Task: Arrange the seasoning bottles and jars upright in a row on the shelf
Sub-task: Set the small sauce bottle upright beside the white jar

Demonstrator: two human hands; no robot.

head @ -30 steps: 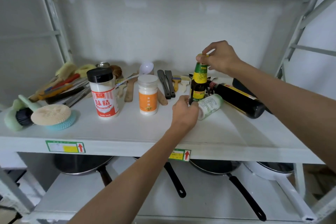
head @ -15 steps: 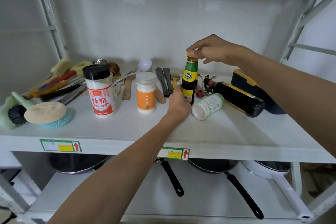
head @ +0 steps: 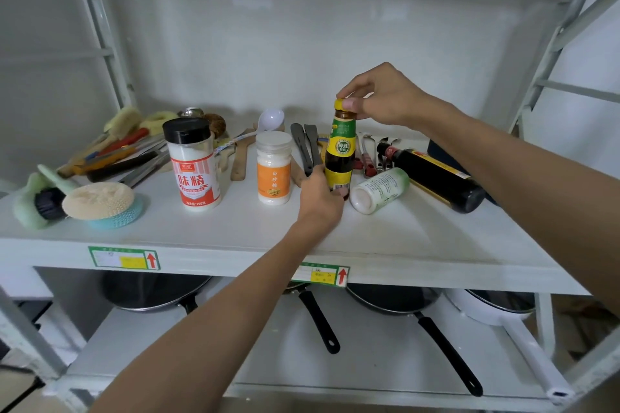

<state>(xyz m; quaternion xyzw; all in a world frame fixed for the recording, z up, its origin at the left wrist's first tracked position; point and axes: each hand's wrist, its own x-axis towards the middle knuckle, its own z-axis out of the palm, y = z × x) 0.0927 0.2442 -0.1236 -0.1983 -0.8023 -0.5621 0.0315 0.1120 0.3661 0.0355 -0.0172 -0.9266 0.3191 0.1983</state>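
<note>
Head view: white metal shelf [head: 419, 238], middle tier holds the seasonings. Left hand [head: 318, 193] wraps the base of a small dark sauce bottle [head: 340, 151], fingers closed round it; right hand [head: 379, 95] pinches its yellow cap from above. Bottle stands upright on the shelf, green and yellow label, dark liquid inside.

Left of it, white jar with orange label [head: 273, 173], upright, white granules filling most of it, white lid. Further left, taller shaker with black lid [head: 194, 164], red and white label, upright, white powder up to about the shoulder. These three stand roughly in a row, apart from each other.

Just right of the held bottle, small white bottle with green print [head: 380, 189] lies on its side, base toward the near edge, contents not visible. Right and farther back, large dark soy bottle [head: 436, 178] also lies on its side, red cap pointing left, partly hidden by the right forearm.

Far side: spatulas, white spoon [head: 272, 118], wooden utensils [head: 239, 157]. Far left: scrub brush [head: 40, 198], round loofah pad [head: 99, 199] on a blue scrubber.

Lower tier: black frying pans [head: 396, 302], handles toward near edge, white pan [head: 496, 312] at right
</note>
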